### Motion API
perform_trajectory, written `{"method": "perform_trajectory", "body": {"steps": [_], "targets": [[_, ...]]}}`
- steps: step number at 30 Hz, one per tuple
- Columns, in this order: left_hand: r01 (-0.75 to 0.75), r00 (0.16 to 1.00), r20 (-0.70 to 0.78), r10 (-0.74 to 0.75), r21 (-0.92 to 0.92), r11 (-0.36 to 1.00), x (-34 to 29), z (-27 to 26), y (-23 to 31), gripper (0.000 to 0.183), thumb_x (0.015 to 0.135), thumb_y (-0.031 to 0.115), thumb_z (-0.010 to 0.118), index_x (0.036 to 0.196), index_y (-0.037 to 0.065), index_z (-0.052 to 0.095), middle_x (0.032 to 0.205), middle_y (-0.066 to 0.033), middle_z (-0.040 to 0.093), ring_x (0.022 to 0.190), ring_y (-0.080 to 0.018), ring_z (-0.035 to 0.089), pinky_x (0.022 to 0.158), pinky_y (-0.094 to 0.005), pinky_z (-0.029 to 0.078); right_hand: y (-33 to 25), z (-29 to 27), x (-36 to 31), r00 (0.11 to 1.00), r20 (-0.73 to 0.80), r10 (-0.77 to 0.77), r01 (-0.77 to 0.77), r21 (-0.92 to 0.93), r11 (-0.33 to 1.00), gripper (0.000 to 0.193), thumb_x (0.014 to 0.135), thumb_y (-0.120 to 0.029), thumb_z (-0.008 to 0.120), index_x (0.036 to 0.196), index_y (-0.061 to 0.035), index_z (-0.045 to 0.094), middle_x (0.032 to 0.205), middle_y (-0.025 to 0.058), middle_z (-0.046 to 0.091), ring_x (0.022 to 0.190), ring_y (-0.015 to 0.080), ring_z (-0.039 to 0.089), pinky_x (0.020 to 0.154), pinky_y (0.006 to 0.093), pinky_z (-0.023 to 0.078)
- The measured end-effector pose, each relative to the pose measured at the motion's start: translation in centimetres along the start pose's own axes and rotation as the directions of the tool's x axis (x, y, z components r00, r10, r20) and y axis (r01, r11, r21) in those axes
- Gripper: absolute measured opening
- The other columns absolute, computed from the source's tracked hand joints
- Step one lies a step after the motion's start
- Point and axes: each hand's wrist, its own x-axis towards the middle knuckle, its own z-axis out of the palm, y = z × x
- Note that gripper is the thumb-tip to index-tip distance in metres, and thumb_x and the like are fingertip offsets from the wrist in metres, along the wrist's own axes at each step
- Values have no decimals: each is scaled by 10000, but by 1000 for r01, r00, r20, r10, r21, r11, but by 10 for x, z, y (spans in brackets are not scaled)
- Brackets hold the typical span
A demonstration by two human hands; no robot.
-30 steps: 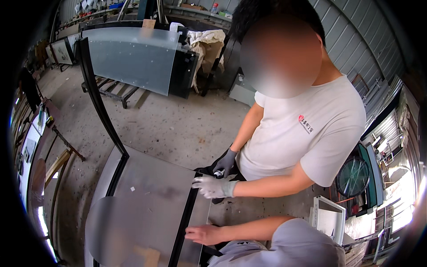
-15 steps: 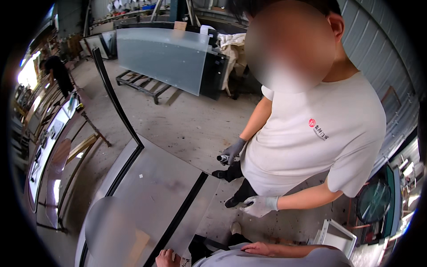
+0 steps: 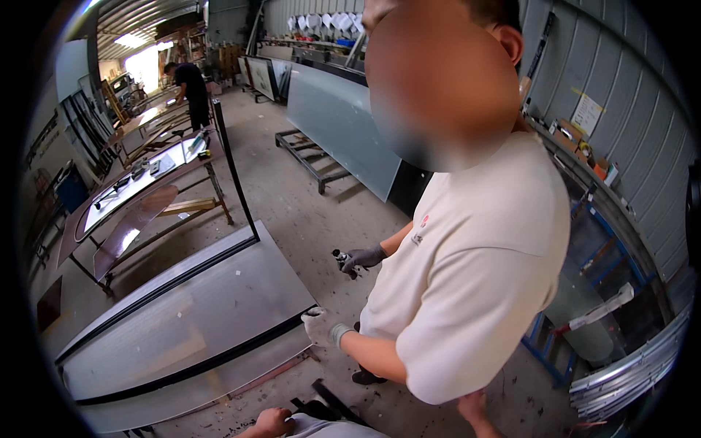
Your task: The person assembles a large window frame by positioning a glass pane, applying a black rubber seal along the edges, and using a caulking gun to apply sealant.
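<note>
"Where is the black strip [image 3: 219, 358] seen?"
"Lower left, up-left of the nearer left hand [image 3: 273, 422], slanted lengthwise toward mid-frame."
"Anything gripped?"
"By that or the right hand [image 3: 472, 403], it can't be told."

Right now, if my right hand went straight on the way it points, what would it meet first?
Likely the co-worker's pale shirt, just above the right hand in view; depth is unclear, so it might pass beneath.

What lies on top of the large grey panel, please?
Two long black strips run along the large grey panel, with small pale squares between them. The panel's surface directly beneath the strips is hidden.
</note>
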Motion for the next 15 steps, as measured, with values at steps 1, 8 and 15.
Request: {"method": "perform_trajectory", "body": {"steps": [1,8,15], "targets": [[4,1000,13,-4,-12,1000,11,11,-4,254,767,303,624,866,72,661,838,-184,650,812,-378,631,708,-474,518,-25,-31,29,973,10,231,-229,162,960,208,877,-209,570,962,-32,640,823,208,650,744,424,612,661,464,484],[-37,993,117,33,29,999,91,25,29,304,827,354,546,887,95,693,872,-187,670,817,-391,637,745,-472,520,-23,-78,154,981,-57,184,-115,593,797,357,957,-289,476,793,-3,613,588,59,521,489,142,478,483,318,359],[113,989,-85,-120,-81,990,112,46,61,317,819,338,544,875,54,674,854,-184,676,814,-386,639,736,-468,505,87,-12,290,978,-87,188,-37,820,571,435,959,-445,456,862,-34,560,495,-7,399,389,79,353,363,255,254]]}}
